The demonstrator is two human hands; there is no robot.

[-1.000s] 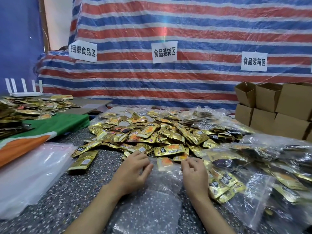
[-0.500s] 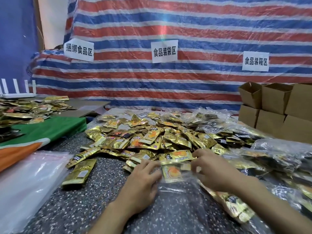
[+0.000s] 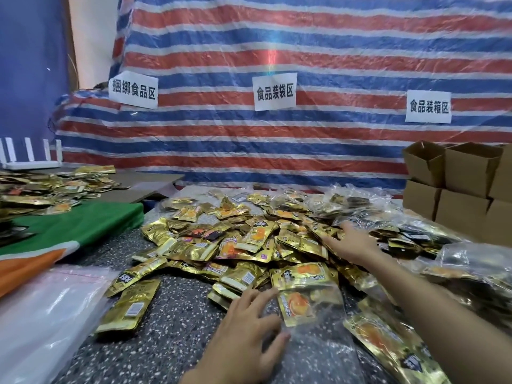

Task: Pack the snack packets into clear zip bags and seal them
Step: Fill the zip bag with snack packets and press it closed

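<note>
A big heap of gold snack packets (image 3: 249, 239) covers the speckled table (image 3: 171, 322). In front of me lies a clear zip bag (image 3: 318, 336) with one gold packet (image 3: 295, 303) inside near its mouth. My left hand (image 3: 249, 328) holds the bag's left edge at the mouth, thumb and fingers around the plastic. My right hand (image 3: 349, 242) reaches far out over the heap with fingers spread, resting on the packets and gripping none that I can see.
A stack of empty clear bags (image 3: 41, 314) lies at the left. Filled bags (image 3: 471, 270) pile up at the right, with cardboard boxes (image 3: 457, 187) behind. A green and orange cloth (image 3: 69, 225) and more packets (image 3: 41, 187) sit far left.
My right hand left the bag's mouth and stretched forward onto the heap. My left hand stayed at the bag's edge. A packet now sits inside the bag.
</note>
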